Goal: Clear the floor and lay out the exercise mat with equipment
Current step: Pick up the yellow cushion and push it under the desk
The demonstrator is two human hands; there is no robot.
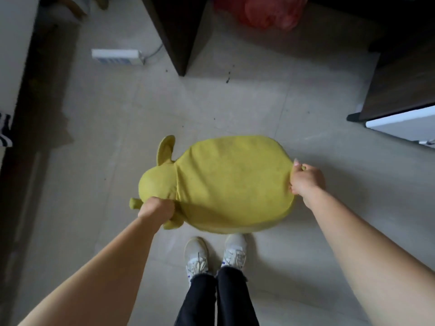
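Plush cushion point(226, 184), yellow-green, animal-shaped, held flat above tiled floor point(294, 114), just ahead of shoes point(215, 252). Long axis runs left–right between grips. Left hand point(156, 209) clenched on near edge at head end; right hand point(306, 180) pinching opposite end. Both hands equally engaged. Judged step: clearing floor. Power strip point(117, 57) lies near far left; no mat in view.

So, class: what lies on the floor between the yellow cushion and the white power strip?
Bare tile. In the head view, nothing lies between the yellow cushion and the white power strip.
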